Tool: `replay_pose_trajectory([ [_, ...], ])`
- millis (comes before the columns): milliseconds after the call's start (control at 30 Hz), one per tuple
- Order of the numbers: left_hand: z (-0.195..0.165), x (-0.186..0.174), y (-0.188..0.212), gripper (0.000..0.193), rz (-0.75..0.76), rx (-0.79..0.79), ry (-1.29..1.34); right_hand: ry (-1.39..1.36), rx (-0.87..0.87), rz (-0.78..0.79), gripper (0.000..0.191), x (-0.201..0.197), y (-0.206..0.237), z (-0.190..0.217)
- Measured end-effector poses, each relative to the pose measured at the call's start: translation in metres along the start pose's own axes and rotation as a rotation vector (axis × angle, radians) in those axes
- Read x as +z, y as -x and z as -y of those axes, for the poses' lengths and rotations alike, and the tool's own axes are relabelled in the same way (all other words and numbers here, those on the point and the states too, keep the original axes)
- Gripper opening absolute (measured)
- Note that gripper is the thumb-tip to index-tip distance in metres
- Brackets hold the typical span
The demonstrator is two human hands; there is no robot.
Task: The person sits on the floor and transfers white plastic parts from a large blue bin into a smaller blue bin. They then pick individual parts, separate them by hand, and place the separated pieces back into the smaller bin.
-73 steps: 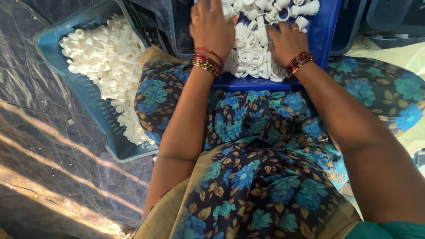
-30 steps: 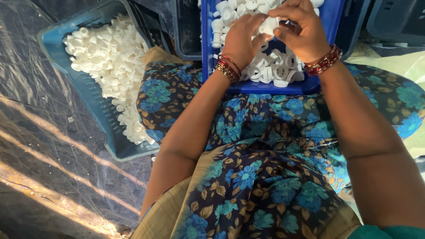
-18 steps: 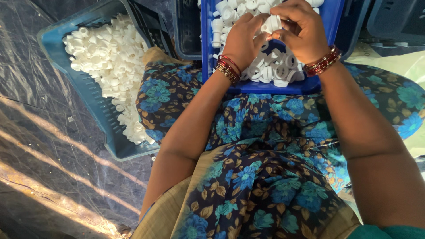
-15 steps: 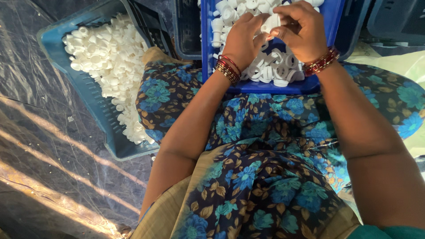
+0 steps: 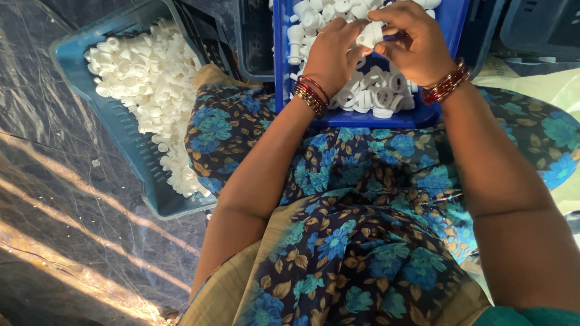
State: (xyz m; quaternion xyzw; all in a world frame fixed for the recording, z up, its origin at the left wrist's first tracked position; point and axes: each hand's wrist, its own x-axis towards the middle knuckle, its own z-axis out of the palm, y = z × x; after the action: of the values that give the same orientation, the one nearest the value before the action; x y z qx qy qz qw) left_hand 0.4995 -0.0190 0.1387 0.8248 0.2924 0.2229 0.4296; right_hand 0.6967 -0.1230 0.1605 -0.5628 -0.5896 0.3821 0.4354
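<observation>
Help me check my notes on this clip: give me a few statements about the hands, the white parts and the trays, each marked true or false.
1. Both hands, left hand and right hand, pinch one small white part between them. True.
2. The blue tray rests on the person's lap. True.
3. The blue tray is empty. False: it holds many white parts.
4. The grey-blue crate lies to the person's right. False: it lies to their left, full of white parts.
5. Only the left wrist bears bangles. False: both do.
</observation>
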Motion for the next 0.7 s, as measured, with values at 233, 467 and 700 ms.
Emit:
replay_pose_trajectory([
  [233, -0.003, -0.004, 0.0, 0.043, 0.002, 0.023, -0.012, 0.212, 0.042, -0.05, 0.038, 0.005, 0.003, -0.019],
  [467, -0.007, -0.004, -0.001, 0.04, 0.072, 0.027, 0.022, 0.271, 0.117, -0.067, 0.041, 0.003, 0.001, -0.019],
  [700, -0.002, -0.005, -0.003, 0.041, 0.002, -0.007, 0.007, 0.105, -0.179, 0.002, 0.044, -0.003, -0.002, 0.008],
])
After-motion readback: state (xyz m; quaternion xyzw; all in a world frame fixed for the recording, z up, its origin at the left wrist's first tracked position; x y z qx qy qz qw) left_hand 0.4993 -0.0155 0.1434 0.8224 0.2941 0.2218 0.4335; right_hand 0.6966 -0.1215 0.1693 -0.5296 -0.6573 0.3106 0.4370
